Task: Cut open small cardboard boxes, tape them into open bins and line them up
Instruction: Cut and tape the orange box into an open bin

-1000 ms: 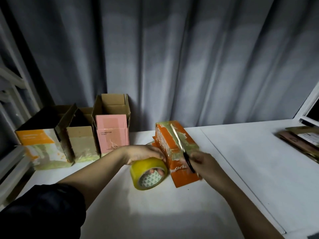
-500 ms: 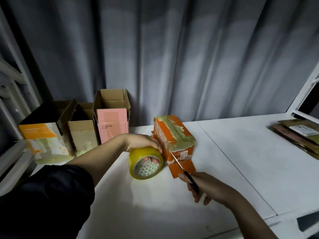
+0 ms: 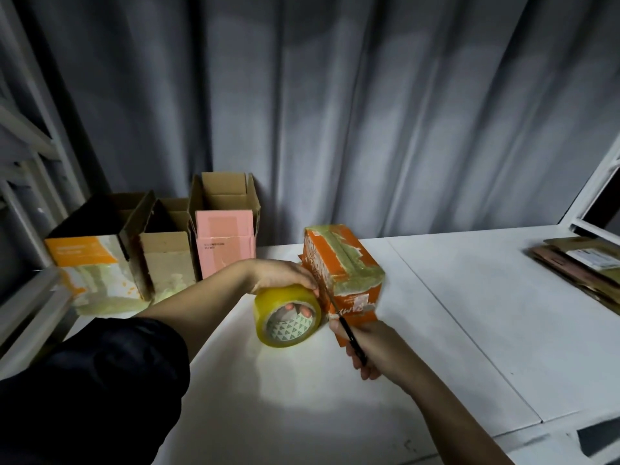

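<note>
the left hand point(image 3: 283, 275) grips the roll of yellow tape point(image 3: 288, 316) from above, fingers curled over its rim and fingertips point(image 3: 304, 310) showing inside the core, which has a green triangle pattern. the roll stands on edge on the white table point(image 3: 469, 313), its open face toward the camera. the right hand point(image 3: 372, 350) holds a pair of scissors point(image 3: 344, 327) by the dark handles, fingers wrapped round them; the thin blades point up and away, running along the near left corner of the orange box point(image 3: 342, 266), between the box and the roll. whether the blades are apart or together cannot be told.

the orange box lies on the table just right of the roll, touching or nearly touching it, its top and near edges covered in strips of yellowish tape. an orange flap sticks out at its base toward the right hand.

behind and to the left, three open bins stand in a row against the grey curtain point(image 3: 369, 112): a pink-fronted bin point(image 3: 224, 243) nearest the orange box, a plain brown bin point(image 3: 166, 260) beside it, and an orange and white bin point(image 3: 90, 266) at the far left. at the right edge of the table lies a stack of flattened cardboard point(image 3: 583, 266), well apart from the hands.
</note>
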